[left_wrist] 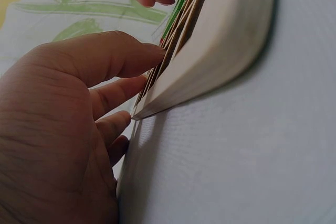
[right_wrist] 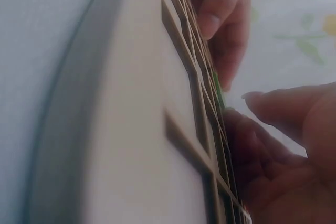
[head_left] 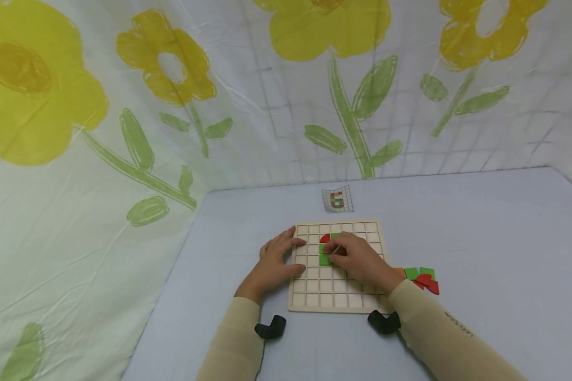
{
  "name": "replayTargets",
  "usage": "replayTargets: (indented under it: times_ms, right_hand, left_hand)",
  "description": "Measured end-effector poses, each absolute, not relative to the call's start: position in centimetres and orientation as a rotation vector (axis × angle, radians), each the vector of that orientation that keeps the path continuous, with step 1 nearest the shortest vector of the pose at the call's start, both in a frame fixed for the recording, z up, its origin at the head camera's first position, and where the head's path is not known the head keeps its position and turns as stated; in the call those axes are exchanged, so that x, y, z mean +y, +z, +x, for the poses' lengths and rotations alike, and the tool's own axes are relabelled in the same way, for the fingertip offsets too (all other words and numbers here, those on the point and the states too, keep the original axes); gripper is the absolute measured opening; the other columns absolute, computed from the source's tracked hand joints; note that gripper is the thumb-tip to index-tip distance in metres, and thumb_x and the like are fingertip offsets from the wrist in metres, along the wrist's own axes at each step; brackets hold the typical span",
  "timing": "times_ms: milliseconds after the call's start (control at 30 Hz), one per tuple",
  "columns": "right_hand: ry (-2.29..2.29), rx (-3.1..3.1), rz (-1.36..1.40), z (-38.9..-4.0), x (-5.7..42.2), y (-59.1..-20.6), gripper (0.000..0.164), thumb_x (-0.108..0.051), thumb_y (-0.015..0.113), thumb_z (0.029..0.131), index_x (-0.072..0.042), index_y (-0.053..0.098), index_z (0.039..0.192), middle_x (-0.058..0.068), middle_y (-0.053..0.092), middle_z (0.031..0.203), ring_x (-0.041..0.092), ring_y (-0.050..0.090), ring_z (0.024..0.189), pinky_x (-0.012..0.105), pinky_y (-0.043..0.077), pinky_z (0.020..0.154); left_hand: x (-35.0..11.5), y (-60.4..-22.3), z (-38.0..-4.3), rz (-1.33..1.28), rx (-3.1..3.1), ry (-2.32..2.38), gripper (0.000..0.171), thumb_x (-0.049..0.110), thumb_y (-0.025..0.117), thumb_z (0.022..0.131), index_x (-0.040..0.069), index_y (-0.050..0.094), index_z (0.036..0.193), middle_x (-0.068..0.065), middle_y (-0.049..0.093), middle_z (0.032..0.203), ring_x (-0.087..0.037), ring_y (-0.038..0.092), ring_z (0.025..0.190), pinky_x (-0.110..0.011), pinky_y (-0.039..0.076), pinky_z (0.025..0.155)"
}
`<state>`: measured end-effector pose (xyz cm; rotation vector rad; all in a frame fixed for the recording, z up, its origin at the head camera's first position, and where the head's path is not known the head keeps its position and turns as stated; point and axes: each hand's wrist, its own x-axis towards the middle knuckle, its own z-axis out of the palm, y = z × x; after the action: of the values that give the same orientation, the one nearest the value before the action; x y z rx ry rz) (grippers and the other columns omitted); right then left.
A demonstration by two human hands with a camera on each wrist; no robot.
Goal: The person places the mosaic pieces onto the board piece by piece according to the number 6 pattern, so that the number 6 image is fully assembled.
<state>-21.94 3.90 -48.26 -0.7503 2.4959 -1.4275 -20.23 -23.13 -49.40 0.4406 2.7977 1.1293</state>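
Observation:
A square wooden grid board (head_left: 313, 302) lies on the table. My left hand (head_left: 275, 260) rests at its left edge, thumb and fingertips touching the rim; in the left wrist view, the hand (left_wrist: 58, 124) has its fingers spread along that edge. Above the board's middle is my right hand (head_left: 362, 259), its thumb and index finger slightly apart beside a green tile (head_left: 324, 260). A red rounded tile (head_left: 325, 238) sits in a cell higher up, with another green tile (head_left: 335, 235) to its right. In the right wrist view, nothing shows between the right hand's (right_wrist: 294, 145) thumb and index finger.
Several loose green, red and orange pieces (head_left: 424, 279) lie right of the board, partly behind the right forearm. A small printed pattern card (head_left: 337, 199) lies beyond the board. A curtain with painted flowers (head_left: 276, 106) hangs behind the table (head_left: 495, 238).

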Motion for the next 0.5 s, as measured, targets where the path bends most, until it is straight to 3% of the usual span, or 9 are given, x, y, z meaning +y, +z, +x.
replayTargets:
  times_ms: [500]
  right_hand:
    - [-1.553, 2.395, -0.730, -21.80, 3.86, -48.21, 0.016, -0.016, 0.071, 0.107, -0.007, 0.076, 0.119, 0.003, 0.072, 0.120, 0.019, 0.066, 0.098, 0.044, 0.054, 0.090]
  left_hand:
    - [-23.17, -49.53, -20.31, 0.440, 2.805, 1.116, 0.057, 0.032, 0.079, 0.090, 0.024, 0.066, 0.145, 0.005, 0.028, 0.177, -0.019, 0.019, 0.163, -0.054, 0.003, 0.126]
